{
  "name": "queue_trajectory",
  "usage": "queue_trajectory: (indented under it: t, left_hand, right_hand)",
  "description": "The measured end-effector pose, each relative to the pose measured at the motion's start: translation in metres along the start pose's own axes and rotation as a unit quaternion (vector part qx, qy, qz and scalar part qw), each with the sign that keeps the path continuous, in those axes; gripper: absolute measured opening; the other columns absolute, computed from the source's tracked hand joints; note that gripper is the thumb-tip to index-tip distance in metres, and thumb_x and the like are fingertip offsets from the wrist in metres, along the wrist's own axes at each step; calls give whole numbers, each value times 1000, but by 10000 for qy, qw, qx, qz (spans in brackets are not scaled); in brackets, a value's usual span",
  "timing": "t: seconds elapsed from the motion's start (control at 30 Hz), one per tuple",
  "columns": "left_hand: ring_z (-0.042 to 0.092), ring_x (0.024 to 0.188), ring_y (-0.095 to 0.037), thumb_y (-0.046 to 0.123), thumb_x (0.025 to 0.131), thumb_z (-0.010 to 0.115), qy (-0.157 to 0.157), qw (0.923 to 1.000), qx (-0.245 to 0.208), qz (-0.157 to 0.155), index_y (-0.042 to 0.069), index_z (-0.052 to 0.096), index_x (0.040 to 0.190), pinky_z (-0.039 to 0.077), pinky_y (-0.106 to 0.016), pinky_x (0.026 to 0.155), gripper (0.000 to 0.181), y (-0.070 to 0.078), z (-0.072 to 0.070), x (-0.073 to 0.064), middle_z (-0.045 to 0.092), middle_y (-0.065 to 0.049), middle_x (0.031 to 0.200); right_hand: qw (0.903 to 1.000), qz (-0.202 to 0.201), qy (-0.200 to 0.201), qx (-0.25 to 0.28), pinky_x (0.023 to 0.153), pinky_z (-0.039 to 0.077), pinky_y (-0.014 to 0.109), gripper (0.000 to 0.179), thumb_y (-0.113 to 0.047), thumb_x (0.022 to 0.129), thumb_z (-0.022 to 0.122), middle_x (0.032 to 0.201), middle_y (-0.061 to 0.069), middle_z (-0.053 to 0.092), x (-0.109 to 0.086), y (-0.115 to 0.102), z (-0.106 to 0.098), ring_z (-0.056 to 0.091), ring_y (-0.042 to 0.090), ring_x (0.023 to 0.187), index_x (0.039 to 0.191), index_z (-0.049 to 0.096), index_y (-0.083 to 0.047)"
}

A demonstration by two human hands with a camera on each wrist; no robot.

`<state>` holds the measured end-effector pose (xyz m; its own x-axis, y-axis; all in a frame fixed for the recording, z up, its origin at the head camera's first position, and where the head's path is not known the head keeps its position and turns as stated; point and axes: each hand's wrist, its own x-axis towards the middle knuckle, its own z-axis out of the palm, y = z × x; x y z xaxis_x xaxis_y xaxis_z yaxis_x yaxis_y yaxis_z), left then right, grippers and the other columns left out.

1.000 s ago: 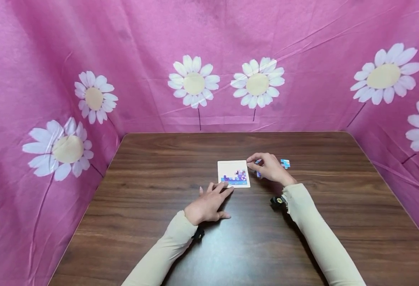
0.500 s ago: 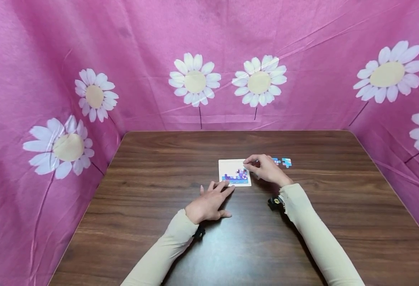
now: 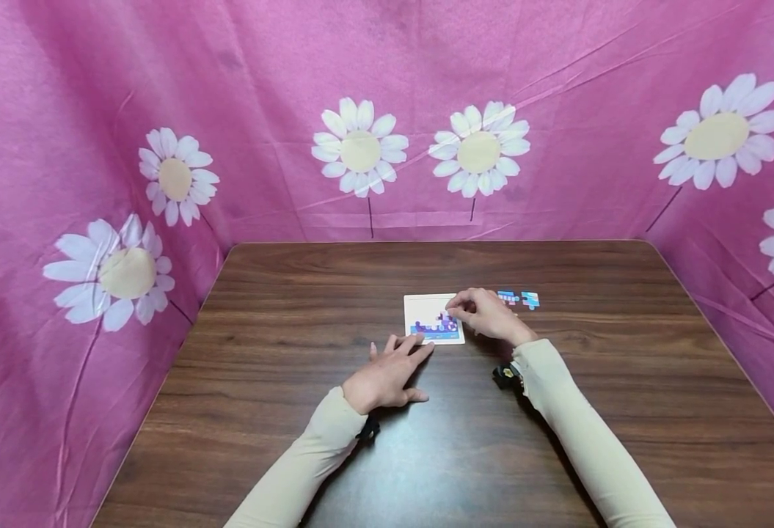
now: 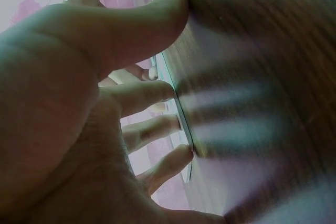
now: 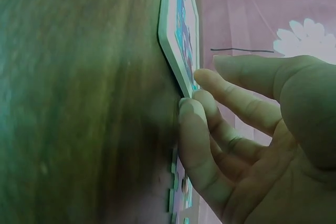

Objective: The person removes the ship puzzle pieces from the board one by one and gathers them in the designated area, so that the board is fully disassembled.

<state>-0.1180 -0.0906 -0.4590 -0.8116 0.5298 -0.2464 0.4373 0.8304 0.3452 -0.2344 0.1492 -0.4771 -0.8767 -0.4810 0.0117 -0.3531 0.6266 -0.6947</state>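
A square jigsaw puzzle board with a white frame lies on the table, its lower part filled with purple and blue pieces. My left hand is spread flat, fingertips on the board's near left edge; the left wrist view shows several fingers touching that edge. My right hand is over the board's right side, thumb and fingertips drawn together in a pinch at the filled area. It seems to hold a small puzzle piece, mostly hidden by the fingers. In the right wrist view, the fingertips meet the board's edge.
Loose puzzle pieces lie right of the board, one blue and another partly behind the right hand. Brown wood-grain table surrounds everything. A pink curtain with white daisies hangs behind its far edge.
My right hand has moved left from beside the loose pieces onto the board's right side, then slightly nearer me. More loose pieces show behind it. The left hand stays in place.
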Motion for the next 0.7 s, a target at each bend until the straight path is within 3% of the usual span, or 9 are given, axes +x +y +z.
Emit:
queue_trajectory:
  t: [0.23,0.7]
  left_hand:
    - [31,153,-40,45,93,76,-10,10000,25,10,22,34,165,31,-81,111,86,0,0,0,27,-5,172]
    - [31,153,-38,44,93,76,-29,10000,-15,-3,22,34,164,30,-81,111,86,0,-1,0,27,-5,171]
  right_hand:
    - [9995,-247,108,-145,78,51,33,13,-14,98,72,94,8,72,1,-2,6,62,17,83,107,79,-8]
    - [9979,-357,346,-420,76,46,33,11,-15,97,74,96,8,68,1,-2,11,59,18,83,105,80,-10]
